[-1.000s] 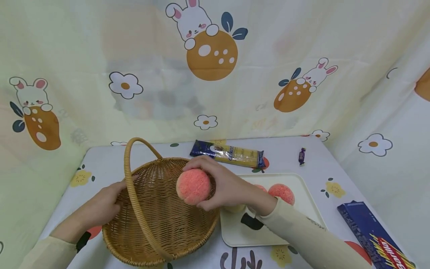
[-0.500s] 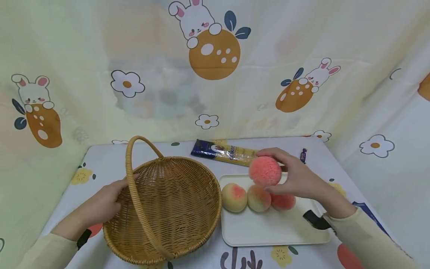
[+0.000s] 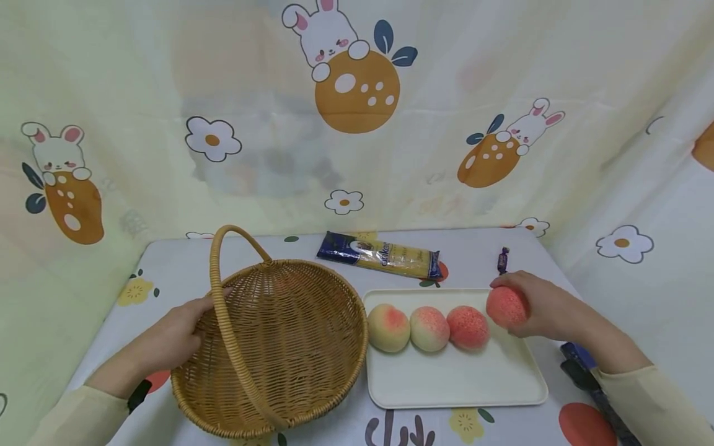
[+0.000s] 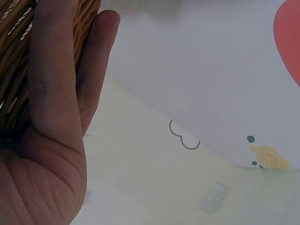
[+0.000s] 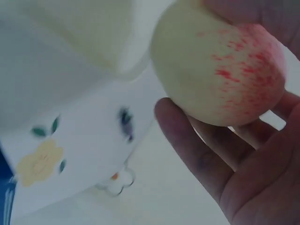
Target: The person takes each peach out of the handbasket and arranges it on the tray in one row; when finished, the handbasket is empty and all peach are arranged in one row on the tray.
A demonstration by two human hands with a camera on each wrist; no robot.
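Note:
A brown wicker basket [image 3: 290, 347] with an arched handle stands at the left, its opening tilted toward me. My left hand [image 3: 173, 334] holds the basket's left side at the rim; in the left wrist view its fingers [image 4: 54, 70] lie along the weave. Over the right end of a cream tray [image 3: 457, 387], my right hand [image 3: 549, 306] grips a pink peach [image 3: 507, 306]. The right wrist view shows the peach's pale side and red speckles, with fingers around it. Three more peaches sit in a row on the tray: a pale one [image 3: 388, 328], a blushed one [image 3: 429, 329] and a redder one [image 3: 468, 327].
A pasta packet [image 3: 382, 254] lies behind the tray. A small purple wrapped candy [image 3: 503, 260] is at the back right, beyond my right hand. Partly covered by my right forearm is a dark blue box [image 3: 577, 354]. A patterned curtain [image 3: 268, 124] rises behind the table.
My right hand has carried the peach from above the basket rightward across the tray to its right end, uncovering the three other peaches. The left hand and basket have barely moved.

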